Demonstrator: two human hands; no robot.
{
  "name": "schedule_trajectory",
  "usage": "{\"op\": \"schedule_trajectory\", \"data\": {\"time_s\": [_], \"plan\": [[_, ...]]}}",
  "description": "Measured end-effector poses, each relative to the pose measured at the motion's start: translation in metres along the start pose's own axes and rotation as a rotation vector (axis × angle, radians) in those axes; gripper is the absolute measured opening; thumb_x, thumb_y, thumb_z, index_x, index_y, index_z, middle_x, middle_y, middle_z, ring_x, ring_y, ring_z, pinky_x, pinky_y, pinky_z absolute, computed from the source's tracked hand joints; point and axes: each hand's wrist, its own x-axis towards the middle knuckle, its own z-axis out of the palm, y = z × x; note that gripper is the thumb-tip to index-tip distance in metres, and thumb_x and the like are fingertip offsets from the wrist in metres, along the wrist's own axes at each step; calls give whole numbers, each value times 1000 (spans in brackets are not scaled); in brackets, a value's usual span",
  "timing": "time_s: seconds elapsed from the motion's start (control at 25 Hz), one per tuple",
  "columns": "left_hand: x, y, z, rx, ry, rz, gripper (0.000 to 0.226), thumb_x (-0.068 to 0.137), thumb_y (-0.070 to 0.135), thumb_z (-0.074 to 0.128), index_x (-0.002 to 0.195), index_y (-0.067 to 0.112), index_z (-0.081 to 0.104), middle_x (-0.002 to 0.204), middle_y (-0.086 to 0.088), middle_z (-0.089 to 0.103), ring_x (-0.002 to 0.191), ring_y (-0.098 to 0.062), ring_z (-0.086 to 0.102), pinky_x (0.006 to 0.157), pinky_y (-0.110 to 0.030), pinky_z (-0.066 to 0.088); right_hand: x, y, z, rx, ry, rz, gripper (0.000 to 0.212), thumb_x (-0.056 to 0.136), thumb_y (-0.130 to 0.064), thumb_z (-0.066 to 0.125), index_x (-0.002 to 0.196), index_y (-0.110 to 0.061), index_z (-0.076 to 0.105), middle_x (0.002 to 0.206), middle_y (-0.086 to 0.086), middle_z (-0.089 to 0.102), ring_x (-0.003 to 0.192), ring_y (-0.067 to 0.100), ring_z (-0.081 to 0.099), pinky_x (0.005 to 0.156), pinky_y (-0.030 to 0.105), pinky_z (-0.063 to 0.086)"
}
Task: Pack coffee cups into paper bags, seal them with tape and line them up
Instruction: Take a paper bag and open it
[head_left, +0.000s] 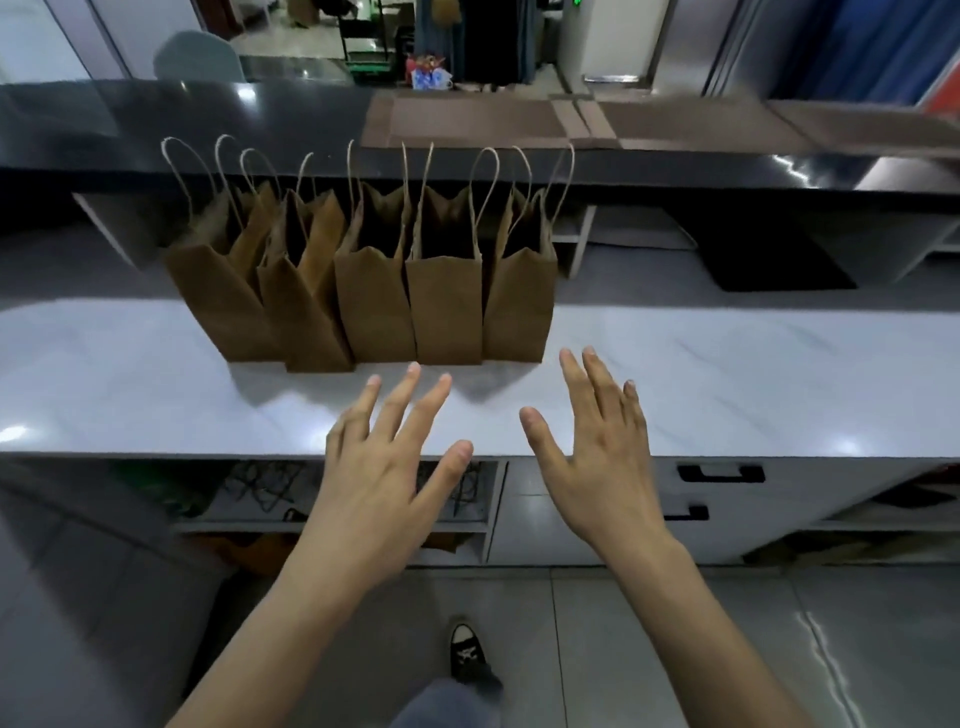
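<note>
White counter (727, 364): five brown paper bags (363, 306) upright in a touching row near its far edge, tops open. Left hand (384, 467) and right hand (597, 457) over near edge, fingers spread, holding nothing.

White counter (727, 364), black ledge (208, 119) — flattened cardboard (467, 122).

Worktop (727, 374): bare strip in front of and right of the bag row (363, 306). Five bags stand side by side, touching, blocking the back left; dark raised counter (208, 119) behind.
</note>
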Motion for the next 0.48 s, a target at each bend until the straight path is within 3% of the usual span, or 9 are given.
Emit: {"op": "schedule_trajectory", "data": {"time_s": [0.28, 0.48], "plan": [[80, 21, 22, -20, -20, 3, 71, 90, 74, 1, 157, 50, 2, 167, 19, -5, 153, -10, -15, 123, -38, 2, 73, 37, -4, -33, -11, 47, 75, 99, -69, 21, 163, -31, 13, 172, -6, 8, 157, 8, 0, 128, 34, -5], [135, 29, 37, -31, 16, 13, 68, 93, 71, 6, 157, 48, 7, 167, 19, 5, 154, -11, -7, 121, -33, 4, 120, 63, -3, -20, -4, 74, 72, 100, -65, 28, 162, -29, 18, 171, -4, 14, 156, 11, 5, 129, 36, -1]]}}
